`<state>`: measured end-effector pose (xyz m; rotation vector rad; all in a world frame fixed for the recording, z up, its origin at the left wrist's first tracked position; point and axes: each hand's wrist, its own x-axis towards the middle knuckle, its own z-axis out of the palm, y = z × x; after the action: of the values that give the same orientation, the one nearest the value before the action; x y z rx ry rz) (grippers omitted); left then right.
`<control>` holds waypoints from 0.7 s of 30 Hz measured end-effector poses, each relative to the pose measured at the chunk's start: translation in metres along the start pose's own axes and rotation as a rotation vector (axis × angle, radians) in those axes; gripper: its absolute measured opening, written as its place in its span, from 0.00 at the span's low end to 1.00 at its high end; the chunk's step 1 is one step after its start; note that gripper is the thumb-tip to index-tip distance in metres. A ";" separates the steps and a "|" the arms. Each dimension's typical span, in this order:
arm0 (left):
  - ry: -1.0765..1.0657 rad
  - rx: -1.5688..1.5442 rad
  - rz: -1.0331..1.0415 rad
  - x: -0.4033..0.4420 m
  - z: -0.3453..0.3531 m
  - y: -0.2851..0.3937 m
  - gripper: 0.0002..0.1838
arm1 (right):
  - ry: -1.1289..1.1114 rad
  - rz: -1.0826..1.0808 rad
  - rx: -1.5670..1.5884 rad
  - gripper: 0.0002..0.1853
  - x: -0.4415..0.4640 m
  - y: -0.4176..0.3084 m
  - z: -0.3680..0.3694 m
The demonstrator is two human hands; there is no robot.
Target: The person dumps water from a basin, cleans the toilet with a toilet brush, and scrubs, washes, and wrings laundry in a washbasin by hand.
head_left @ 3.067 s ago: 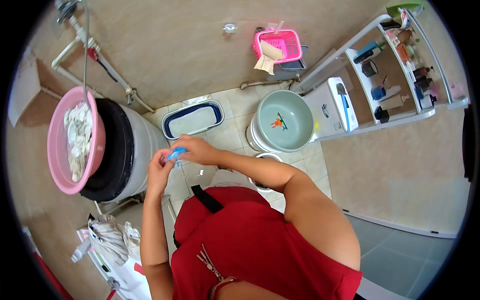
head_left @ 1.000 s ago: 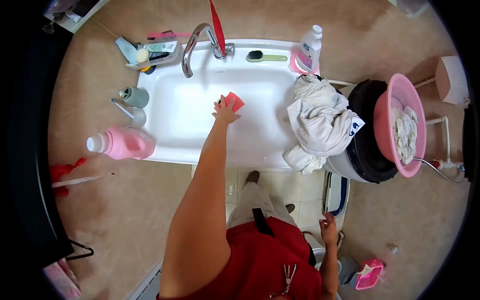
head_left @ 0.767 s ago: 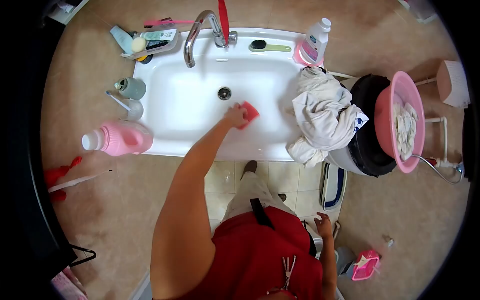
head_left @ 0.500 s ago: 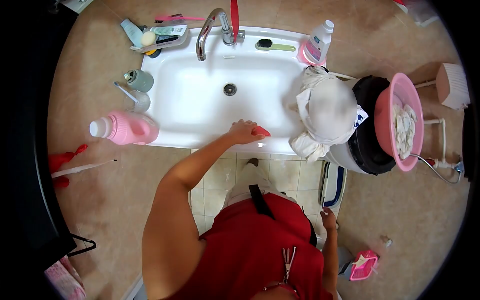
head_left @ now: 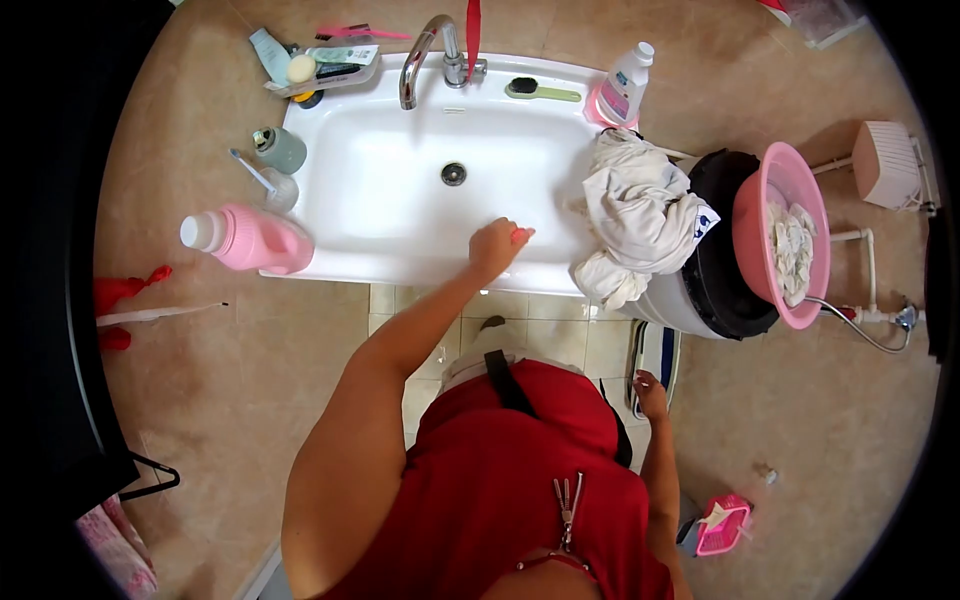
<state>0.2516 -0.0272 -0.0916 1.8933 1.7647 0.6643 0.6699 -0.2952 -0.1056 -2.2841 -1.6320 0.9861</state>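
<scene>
My left hand [head_left: 494, 250] is closed over a red sponge [head_left: 520, 236], most of it hidden by the fingers. Hand and sponge are over the front right part of the white sink [head_left: 370, 215], near its front rim and to the right of the drain [head_left: 454, 174]. Down by my side, beyond the sink's front edge, my right hand [head_left: 651, 396] has its fingers curled together, with something small and pale at the fingertips that I cannot make out. A pile of white cloth [head_left: 640, 205] lies over the sink's right end.
A pink jug [head_left: 255, 240], a grey-green bottle [head_left: 280, 150] and a cup [head_left: 280, 190] stand at the left rim. Along the back are the tap [head_left: 430, 50], a brush [head_left: 545, 92] and a white bottle [head_left: 625, 85]. A pink basin [head_left: 750, 235] sits on the black-lidded barrel [head_left: 712, 285].
The view has turned from the floor and shelf area to the sink. My left hand has moved from over the drain toward the front right, and the sponge shows less between its fingers.
</scene>
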 end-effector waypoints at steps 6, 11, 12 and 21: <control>0.045 -0.131 -0.165 0.027 -0.018 -0.021 0.28 | -0.070 0.095 -0.027 0.18 -0.009 0.013 0.000; 0.107 -0.245 -0.375 0.039 -0.047 -0.051 0.28 | -0.076 0.130 -0.024 0.20 -0.019 0.021 -0.002; 0.130 -0.275 -0.410 0.042 -0.053 -0.064 0.28 | -0.071 0.134 -0.016 0.20 -0.021 0.024 0.000; 0.501 -1.609 -0.517 0.180 -0.154 -0.157 0.28 | -0.047 0.083 -0.059 0.18 -0.036 0.035 0.013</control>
<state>0.0432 0.1646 -0.0649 0.1804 1.0557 1.6701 0.6831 -0.3436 -0.1180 -2.4024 -1.6175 1.0309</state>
